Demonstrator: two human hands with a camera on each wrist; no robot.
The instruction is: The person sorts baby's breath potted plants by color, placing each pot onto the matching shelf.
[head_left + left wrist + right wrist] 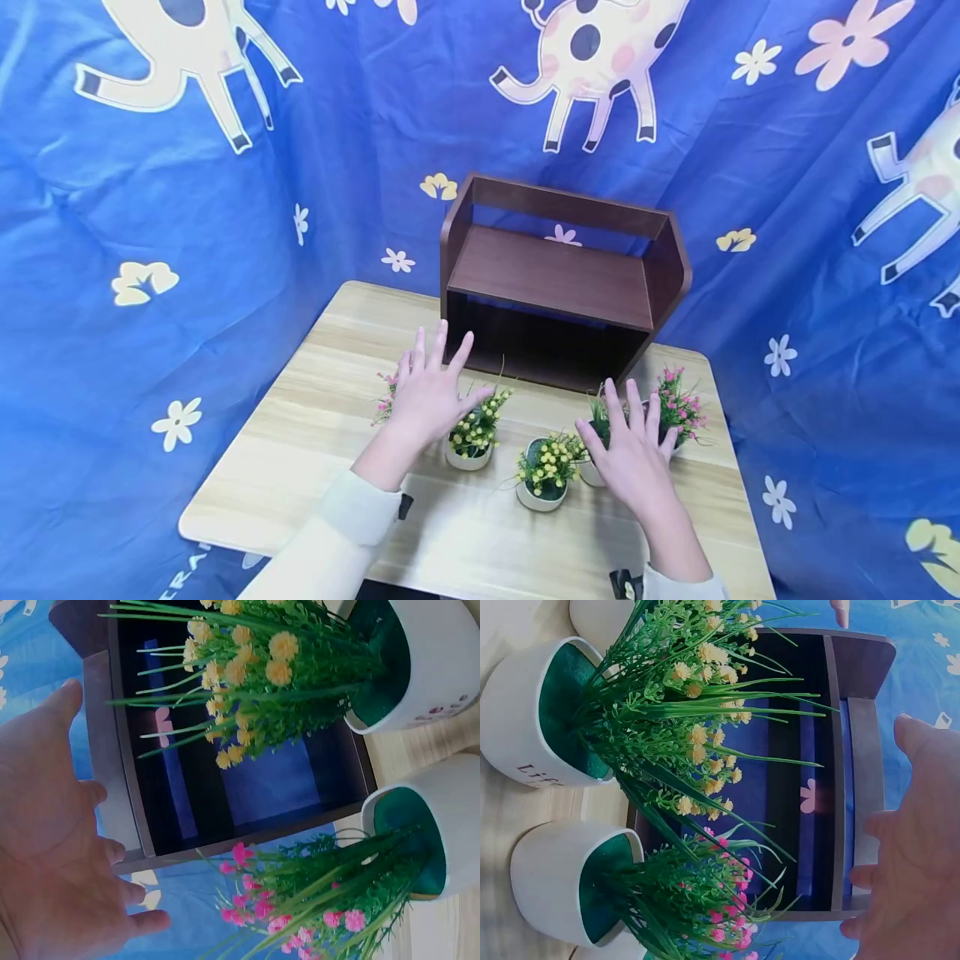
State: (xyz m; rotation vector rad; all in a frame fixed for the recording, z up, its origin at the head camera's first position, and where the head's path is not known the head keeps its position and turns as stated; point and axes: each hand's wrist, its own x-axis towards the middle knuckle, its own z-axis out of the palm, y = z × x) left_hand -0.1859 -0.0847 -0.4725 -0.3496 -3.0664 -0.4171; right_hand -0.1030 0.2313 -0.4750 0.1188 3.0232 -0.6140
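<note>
My left hand (pixel 427 402), fingers spread and holding nothing, hovers over the left side of the table beside a yellow-flowered potted plant (pixel 471 446). Its wrist partly covers a pink-flowered plant (pixel 386 400). On the other side, my right hand (pixel 637 460) is also spread and bare. It overlaps a white pot (pixel 592 473) and partly hides a pink-flowered plant (pixel 681 407) in the head view. Between the hands stands another yellow-flowered plant (pixel 546 471). The right wrist view shows a white pot (pixel 517 720) with yellow flowers and another pot (pixel 551 885) with pink ones.
A dark brown two-level shelf (pixel 555 275) stands at the back of the light wooden table (pixel 300 442). Blue curtains (pixel 360 167) with animal and flower prints surround the table on the left, back and right. Dark straps (pixel 622 583) show near the wrists.
</note>
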